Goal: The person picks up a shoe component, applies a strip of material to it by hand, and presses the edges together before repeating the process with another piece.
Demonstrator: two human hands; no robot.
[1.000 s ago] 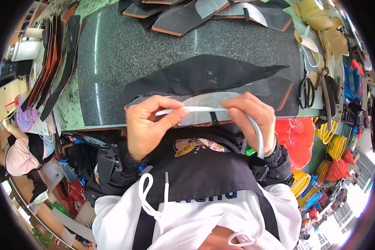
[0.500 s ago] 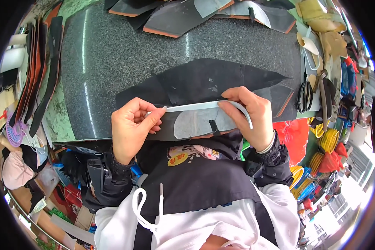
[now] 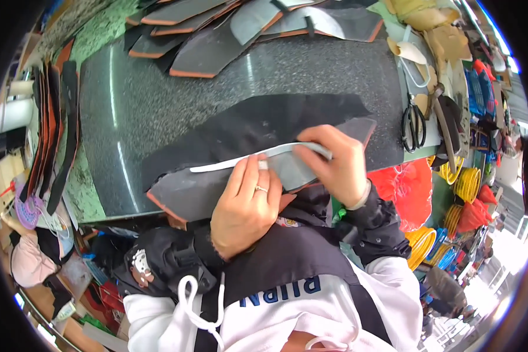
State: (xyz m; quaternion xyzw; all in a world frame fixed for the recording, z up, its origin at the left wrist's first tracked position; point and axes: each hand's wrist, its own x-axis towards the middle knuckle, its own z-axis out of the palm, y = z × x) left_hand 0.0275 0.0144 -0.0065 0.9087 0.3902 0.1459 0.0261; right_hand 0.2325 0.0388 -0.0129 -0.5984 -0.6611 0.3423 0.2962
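Observation:
A narrow white strip (image 3: 220, 166) lies along the seam of a black and grey sheet piece (image 3: 258, 120) at the front of the slab. Fingers stretched flat, my left hand (image 3: 243, 205) presses on the piece just below the strip's middle; a ring and a pale band show on its fingers. My right hand (image 3: 337, 167) pinches the strip near its right end, which curls out past the thumb. Under my hands the grey part (image 3: 196, 190) has a light patch (image 3: 290, 170) and an orange edge at its lower left.
Similar grey pieces with orange edges (image 3: 202, 64) are piled at the far side of the speckled slab (image 3: 158, 100). More dark strips (image 3: 70, 129) stand at the left. Black-handled scissors (image 3: 414, 126) lie at the right, above a red plastic bag (image 3: 402, 190) and yellow coils (image 3: 463, 199).
My left hand has let go of the strip's left end and moved right, lying flat by its middle. The strip now rests on the piece, which has shifted left. My right hand still pinches it.

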